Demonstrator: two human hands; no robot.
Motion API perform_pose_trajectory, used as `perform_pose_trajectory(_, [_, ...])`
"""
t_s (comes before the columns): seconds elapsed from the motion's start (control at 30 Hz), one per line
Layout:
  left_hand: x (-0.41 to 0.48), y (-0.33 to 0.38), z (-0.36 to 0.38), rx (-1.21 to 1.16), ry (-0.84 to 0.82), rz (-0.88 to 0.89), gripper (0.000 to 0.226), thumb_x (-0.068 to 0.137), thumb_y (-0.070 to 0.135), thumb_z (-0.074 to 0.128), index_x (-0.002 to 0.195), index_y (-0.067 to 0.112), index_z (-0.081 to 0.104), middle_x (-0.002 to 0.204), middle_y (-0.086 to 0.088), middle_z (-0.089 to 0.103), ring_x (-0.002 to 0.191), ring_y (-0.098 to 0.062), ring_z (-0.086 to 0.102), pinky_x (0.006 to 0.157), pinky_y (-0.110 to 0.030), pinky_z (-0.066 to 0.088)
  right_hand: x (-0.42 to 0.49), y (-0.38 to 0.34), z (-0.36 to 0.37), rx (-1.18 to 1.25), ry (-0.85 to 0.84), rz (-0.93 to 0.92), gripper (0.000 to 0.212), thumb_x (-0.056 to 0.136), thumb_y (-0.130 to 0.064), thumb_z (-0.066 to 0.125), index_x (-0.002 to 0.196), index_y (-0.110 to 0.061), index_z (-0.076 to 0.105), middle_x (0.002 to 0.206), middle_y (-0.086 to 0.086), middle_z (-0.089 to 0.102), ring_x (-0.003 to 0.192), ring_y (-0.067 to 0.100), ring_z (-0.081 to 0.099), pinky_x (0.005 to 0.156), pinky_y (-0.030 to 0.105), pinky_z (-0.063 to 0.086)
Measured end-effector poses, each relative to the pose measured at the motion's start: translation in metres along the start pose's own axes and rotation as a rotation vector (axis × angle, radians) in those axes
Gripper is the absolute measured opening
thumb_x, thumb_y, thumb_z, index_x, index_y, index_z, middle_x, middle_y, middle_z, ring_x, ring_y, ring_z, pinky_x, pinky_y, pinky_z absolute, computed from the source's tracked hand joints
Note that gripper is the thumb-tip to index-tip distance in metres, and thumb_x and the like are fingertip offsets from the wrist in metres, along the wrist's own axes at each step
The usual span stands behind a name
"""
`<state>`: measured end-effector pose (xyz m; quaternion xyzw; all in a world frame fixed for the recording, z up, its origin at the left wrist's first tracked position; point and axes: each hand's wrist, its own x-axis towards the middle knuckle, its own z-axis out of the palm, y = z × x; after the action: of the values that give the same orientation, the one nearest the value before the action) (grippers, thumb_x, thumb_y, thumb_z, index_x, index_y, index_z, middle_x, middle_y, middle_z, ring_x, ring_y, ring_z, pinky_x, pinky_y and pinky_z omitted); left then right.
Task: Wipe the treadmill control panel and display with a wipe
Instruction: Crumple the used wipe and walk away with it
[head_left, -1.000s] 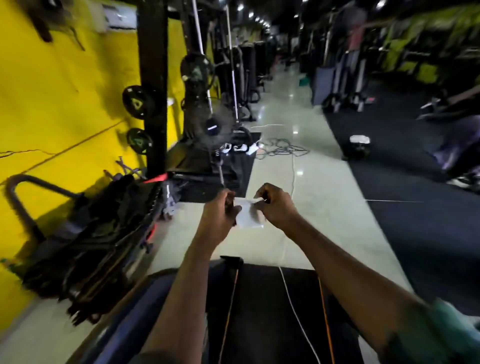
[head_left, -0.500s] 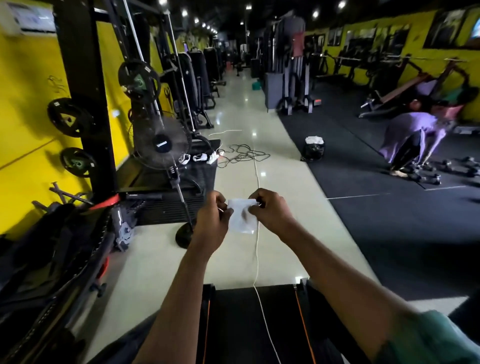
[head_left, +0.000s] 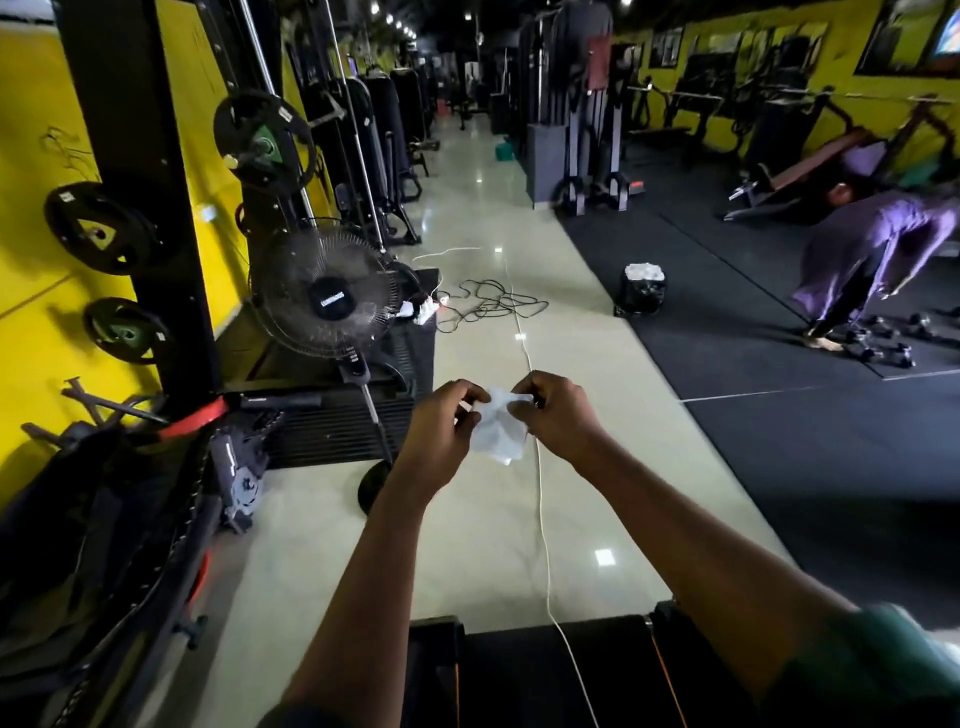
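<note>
From my feed, both hands are raised in front of the camera, close together over the pale tiled floor. My left hand has its fingers curled in and pinches the left upper edge of the white wipe. My right hand pinches the right upper edge in the same way, knuckles toward me. The wipe hangs crumpled between the two, held in the air with its lower part drooping below the fingers.

At the bottom edge of the view sits the dark end of the treadmill deck, with thin orange lines along it. A thin white cable runs from the deck up the tiled floor, passing under the wipe and on toward a tangle of black cord farther along.

On the left side of the floor a black pedestal fan stands tilted, its round base near my left forearm. Behind it a black rack against the yellow wall carries weight plates. Dark gear lies piled in the lower left corner; I cannot make out what it is.

Along the floor's right edge a black mat begins. Near that edge sits a small black bin topped with something white. Farther right on the mat a person in purple bends forward over a row of dumbbells.
</note>
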<state>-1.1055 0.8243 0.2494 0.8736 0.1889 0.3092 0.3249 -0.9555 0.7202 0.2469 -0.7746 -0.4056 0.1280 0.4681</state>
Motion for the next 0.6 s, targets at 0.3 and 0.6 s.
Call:
perform_pose_trajectory(0.3, [0.154,-0.102,0.054,-0.012,-0.107,-0.003,0.033,0.09,-0.007,0.055,0.117,0.01,0.063,0.102,0.011,0.065,0.072,-0.004,0.059,0.064,-0.009,0.039,0.175,0.074,0.024,-0.008,0.063,0.056,0.007,0.086,-0.011,0.071,0.085,-0.017,0.067,0.07,-0.009,0.06,0.068,0.015,0.055,0.06,0.022,0.04])
perform_pose_trajectory(0.6, [0.366,-0.188,0.115,0.016,-0.092,-0.063,0.037,0.087,-0.009,0.056,0.12,0.007,0.063,0.091,0.008,0.055,0.07,0.004,0.055,0.064,-0.008,0.037,0.416,0.139,0.019,-0.005,0.049,0.071,0.005,0.084,-0.011,0.069,0.085,-0.016,0.069,0.068,-0.014,0.06,0.067,0.012,0.056,0.052,0.009,0.037])
